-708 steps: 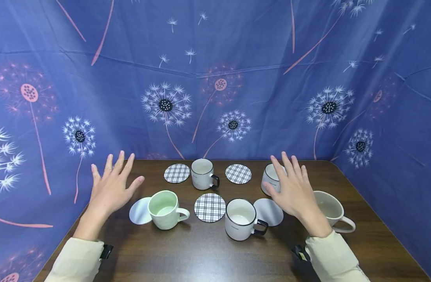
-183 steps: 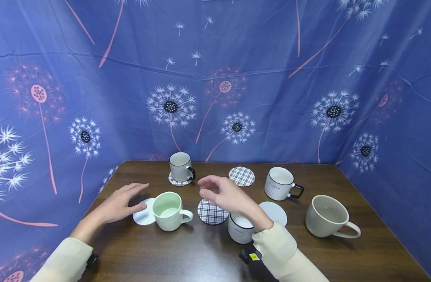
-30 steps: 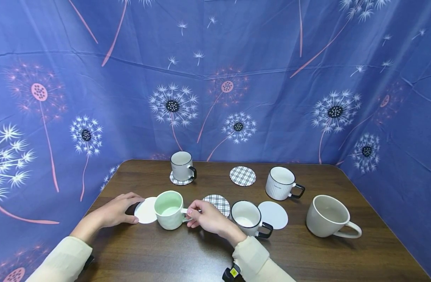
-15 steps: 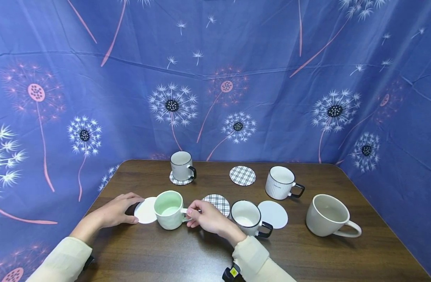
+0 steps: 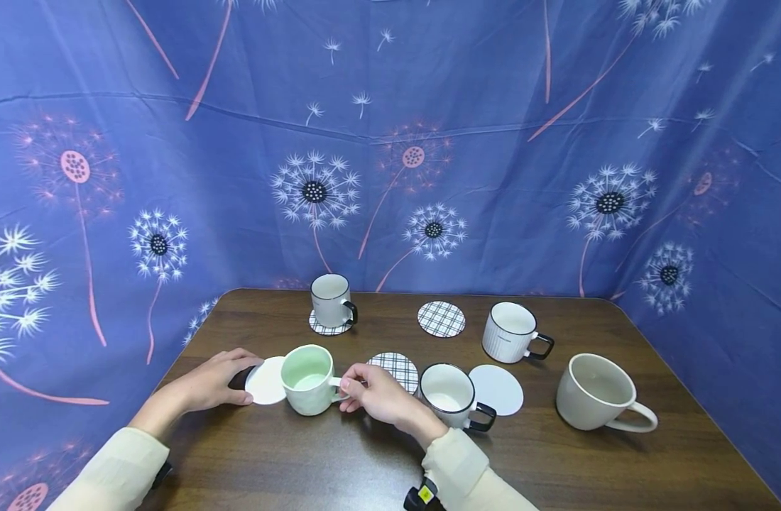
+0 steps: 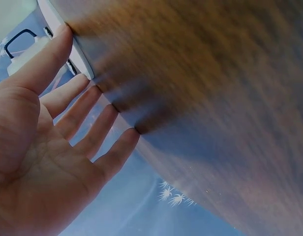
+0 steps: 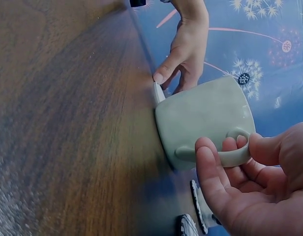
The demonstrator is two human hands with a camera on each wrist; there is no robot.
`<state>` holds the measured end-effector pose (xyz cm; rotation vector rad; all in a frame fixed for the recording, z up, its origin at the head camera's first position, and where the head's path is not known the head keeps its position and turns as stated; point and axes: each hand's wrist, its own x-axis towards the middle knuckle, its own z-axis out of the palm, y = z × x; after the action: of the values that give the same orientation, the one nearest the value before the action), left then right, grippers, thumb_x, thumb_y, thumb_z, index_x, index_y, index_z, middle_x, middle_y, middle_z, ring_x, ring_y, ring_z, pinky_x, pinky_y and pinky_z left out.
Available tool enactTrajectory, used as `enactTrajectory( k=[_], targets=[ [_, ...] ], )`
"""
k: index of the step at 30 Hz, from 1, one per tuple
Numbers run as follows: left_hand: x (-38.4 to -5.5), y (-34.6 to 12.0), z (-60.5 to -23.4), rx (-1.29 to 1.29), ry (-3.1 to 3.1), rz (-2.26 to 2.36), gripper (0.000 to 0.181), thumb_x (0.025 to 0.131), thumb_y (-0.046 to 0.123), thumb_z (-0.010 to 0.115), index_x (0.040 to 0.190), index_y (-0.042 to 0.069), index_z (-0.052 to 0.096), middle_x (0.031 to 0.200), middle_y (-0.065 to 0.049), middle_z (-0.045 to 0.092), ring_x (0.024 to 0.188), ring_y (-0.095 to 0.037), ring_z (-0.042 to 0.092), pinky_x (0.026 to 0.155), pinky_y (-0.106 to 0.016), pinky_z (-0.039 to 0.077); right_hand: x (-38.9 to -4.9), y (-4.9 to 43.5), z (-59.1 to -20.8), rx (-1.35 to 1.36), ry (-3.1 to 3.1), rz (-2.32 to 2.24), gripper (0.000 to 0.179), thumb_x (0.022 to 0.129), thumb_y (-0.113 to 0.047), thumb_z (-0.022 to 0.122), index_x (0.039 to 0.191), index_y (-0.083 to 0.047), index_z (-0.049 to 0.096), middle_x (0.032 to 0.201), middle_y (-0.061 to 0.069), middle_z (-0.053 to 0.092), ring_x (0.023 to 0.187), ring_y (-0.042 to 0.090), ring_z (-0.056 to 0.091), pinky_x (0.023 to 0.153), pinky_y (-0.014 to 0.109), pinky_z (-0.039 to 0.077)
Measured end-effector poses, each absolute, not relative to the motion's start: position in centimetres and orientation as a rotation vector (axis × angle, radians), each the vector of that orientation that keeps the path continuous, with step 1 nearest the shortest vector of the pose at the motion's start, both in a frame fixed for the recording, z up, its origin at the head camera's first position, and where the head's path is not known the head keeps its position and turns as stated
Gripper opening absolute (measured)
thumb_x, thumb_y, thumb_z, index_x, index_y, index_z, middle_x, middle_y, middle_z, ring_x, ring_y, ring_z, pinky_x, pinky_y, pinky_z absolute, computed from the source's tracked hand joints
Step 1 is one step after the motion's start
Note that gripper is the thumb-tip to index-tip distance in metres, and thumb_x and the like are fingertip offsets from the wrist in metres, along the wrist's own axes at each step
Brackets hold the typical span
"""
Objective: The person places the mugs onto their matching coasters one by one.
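Observation:
The pale green mug [image 5: 307,381] stands at the left front, its handle toward the right. My right hand [image 5: 380,394] grips that handle between thumb and fingers, as the right wrist view also shows. Partly behind the mug's left side lies a round white coaster [image 5: 265,383]; whether the mug's base touches it I cannot tell. My left hand [image 5: 205,383] holds the coaster's left edge between thumb and index finger, the other fingertips down on the table [image 6: 215,123].
A black-handled mug [image 5: 331,301] sits on the back left plaid coaster. Two more plaid coasters [image 5: 441,319] [image 5: 397,370], another white coaster [image 5: 496,389], two black-rimmed mugs [image 5: 508,333] [image 5: 446,390] and a large beige mug [image 5: 588,397] spread rightward. A blue cloth hangs behind.
Over the last second nothing visibly moved. Since six seconds ago, my right hand took the green mug's handle and my left took the coaster's edge. Earlier, the back left mug moved onto its coaster.

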<state>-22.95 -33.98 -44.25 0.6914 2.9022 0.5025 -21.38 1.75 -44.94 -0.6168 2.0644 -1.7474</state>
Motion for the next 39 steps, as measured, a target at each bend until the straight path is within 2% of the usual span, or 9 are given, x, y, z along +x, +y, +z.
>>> enactTrajectory(
  k=[7, 19, 31, 39],
  targets=[
    [-23.1, -33.9, -44.2, 0.686, 2.893, 0.496, 0.069, 0.087, 0.035, 0.088, 0.142, 0.002, 0.064, 0.139, -0.015, 0.062, 0.130, -0.046, 0.055, 0.104, -0.065, 0.047, -21.5, 1.6, -44.9, -0.612, 2.038, -1.776, 0.020, 0.110, -0.005, 0.053, 0.105, 0.011, 0.063, 0.100, 0.025, 0.070, 0.084, 0.019, 0.073, 0.081, 0.032, 0.063],
    [-23.1, -34.0, -44.2, 0.697, 2.887, 0.505, 0.069, 0.088, 0.034, 0.088, 0.143, 0.002, 0.064, 0.140, -0.016, 0.061, 0.130, -0.046, 0.055, 0.104, -0.064, 0.047, -21.7, 1.4, -44.6, -0.625, 2.060, -1.811, 0.021, 0.110, -0.007, 0.054, 0.105, 0.011, 0.064, 0.100, 0.022, 0.068, 0.088, 0.030, 0.076, 0.083, 0.036, 0.064],
    [-23.1, -34.0, -43.9, 0.754, 2.901, 0.520, 0.069, 0.086, 0.033, 0.090, 0.142, 0.001, 0.064, 0.137, -0.016, 0.063, 0.126, -0.046, 0.056, 0.102, -0.064, 0.048, -22.0, -0.1, -44.2, -0.645, 2.075, -1.848, 0.022, 0.110, -0.007, 0.054, 0.103, 0.010, 0.065, 0.101, 0.027, 0.068, 0.086, 0.029, 0.076, 0.080, 0.036, 0.064],
    [-23.1, -34.3, -44.1, 0.728, 2.910, 0.498, 0.068, 0.086, 0.034, 0.090, 0.141, 0.002, 0.065, 0.138, -0.015, 0.062, 0.128, -0.045, 0.056, 0.104, -0.063, 0.048, -22.6, -2.2, -44.1, -0.627, 2.057, -1.877, 0.022, 0.110, -0.006, 0.054, 0.102, 0.011, 0.065, 0.096, 0.019, 0.067, 0.083, 0.025, 0.075, 0.080, 0.033, 0.064]
  ],
)
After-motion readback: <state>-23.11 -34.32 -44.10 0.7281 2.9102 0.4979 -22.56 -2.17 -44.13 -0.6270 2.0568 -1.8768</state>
